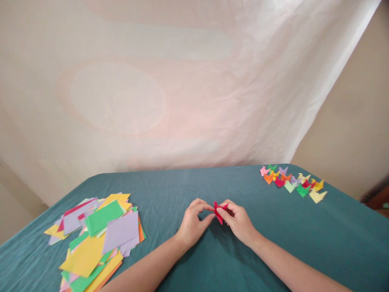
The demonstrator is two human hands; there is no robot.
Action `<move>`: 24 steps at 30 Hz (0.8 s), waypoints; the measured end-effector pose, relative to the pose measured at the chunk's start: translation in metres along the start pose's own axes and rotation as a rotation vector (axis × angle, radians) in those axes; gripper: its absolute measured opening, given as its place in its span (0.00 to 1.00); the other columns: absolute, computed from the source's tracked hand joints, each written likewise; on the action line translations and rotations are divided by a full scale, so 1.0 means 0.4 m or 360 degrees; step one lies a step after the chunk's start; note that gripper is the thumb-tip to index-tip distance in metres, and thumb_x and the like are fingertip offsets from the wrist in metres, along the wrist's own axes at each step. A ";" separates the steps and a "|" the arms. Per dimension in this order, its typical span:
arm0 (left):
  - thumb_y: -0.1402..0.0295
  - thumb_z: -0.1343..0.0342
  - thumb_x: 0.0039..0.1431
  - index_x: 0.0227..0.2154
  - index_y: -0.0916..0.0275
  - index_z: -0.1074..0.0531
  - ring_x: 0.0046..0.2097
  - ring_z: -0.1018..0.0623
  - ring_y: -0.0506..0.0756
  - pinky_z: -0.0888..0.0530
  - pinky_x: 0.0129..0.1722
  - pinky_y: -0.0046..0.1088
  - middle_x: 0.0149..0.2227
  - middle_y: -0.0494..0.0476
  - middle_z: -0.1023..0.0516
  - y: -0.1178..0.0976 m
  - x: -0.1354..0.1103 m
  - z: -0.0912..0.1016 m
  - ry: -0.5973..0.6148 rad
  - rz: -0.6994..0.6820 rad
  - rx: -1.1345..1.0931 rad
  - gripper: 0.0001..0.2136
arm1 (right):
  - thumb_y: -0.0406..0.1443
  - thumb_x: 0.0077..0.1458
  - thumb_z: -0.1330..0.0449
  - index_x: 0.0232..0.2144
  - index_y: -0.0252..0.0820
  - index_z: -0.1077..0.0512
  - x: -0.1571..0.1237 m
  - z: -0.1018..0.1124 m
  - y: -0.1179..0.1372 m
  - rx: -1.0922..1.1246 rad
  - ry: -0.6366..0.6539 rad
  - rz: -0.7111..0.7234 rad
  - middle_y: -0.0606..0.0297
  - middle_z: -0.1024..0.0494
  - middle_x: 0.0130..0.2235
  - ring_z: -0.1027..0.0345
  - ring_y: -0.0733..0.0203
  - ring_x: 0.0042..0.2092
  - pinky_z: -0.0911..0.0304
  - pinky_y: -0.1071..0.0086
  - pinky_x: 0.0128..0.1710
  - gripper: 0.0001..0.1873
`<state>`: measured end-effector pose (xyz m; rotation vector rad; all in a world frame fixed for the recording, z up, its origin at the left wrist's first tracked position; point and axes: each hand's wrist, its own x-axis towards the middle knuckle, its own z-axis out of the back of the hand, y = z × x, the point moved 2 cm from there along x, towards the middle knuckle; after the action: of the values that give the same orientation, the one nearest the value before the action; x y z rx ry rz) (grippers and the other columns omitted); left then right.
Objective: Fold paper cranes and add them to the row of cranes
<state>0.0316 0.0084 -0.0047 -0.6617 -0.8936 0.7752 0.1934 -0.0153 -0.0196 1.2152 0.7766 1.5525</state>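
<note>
A small red origami bird [219, 215] is held just above the table, between my two hands. My right hand [238, 219] pinches its right side between thumb and fingers. From the left, the thumb and index finger of my left hand [193, 222] close in on the bird's other edge, their tips at the paper with a small gap between them. The bird's pointed tips show above, below and to the right of the fingers; part of its body is covered by my right thumb.
A loose pile of colored paper sheets [120, 232] lies on the left of the green tablecloth [170, 186]. At the far right stand several finished origami birds [291, 186] in rows, in mixed colors. A pale cloth [194, 97] hangs behind the table.
</note>
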 end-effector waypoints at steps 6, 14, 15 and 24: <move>0.67 0.42 0.53 0.31 0.59 0.24 0.38 0.28 0.54 0.32 0.41 0.29 0.33 0.54 0.27 0.004 0.000 -0.001 -0.0023 0.0036 0.0006 0.04 | 0.42 0.57 0.47 0.27 0.41 0.28 -0.011 -0.004 0.018 -0.0151 -0.0115 0.0215 0.63 0.31 0.29 0.36 0.62 0.31 0.40 0.70 0.30 0.13; 0.68 0.43 0.53 0.28 0.59 0.25 0.37 0.27 0.54 0.33 0.40 0.29 0.32 0.54 0.27 0.011 -0.004 -0.007 -0.0071 0.0014 0.0096 0.03 | 0.39 0.57 0.47 0.27 0.42 0.29 -0.017 -0.007 0.023 -0.0228 -0.0126 0.0329 0.63 0.32 0.29 0.36 0.61 0.31 0.38 0.68 0.33 0.11; 0.68 0.43 0.53 0.28 0.60 0.26 0.37 0.28 0.53 0.33 0.40 0.28 0.32 0.54 0.27 0.011 -0.004 -0.007 -0.0077 0.0011 0.0119 0.03 | 0.39 0.58 0.47 0.27 0.42 0.29 -0.017 -0.006 0.022 -0.0226 -0.0124 0.0331 0.63 0.32 0.29 0.36 0.61 0.31 0.38 0.68 0.33 0.11; 0.67 0.43 0.55 0.34 0.60 0.28 0.39 0.28 0.53 0.33 0.40 0.28 0.34 0.54 0.26 0.001 -0.004 -0.006 -0.0059 -0.0066 0.0083 0.05 | 0.39 0.58 0.47 0.30 0.43 0.28 -0.017 -0.002 0.027 -0.0115 -0.0080 0.0329 0.62 0.31 0.31 0.35 0.60 0.34 0.37 0.68 0.34 0.10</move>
<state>0.0330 0.0067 -0.0069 -0.5830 -0.9152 0.7733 0.1893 -0.0251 -0.0125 1.3081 0.5716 1.6949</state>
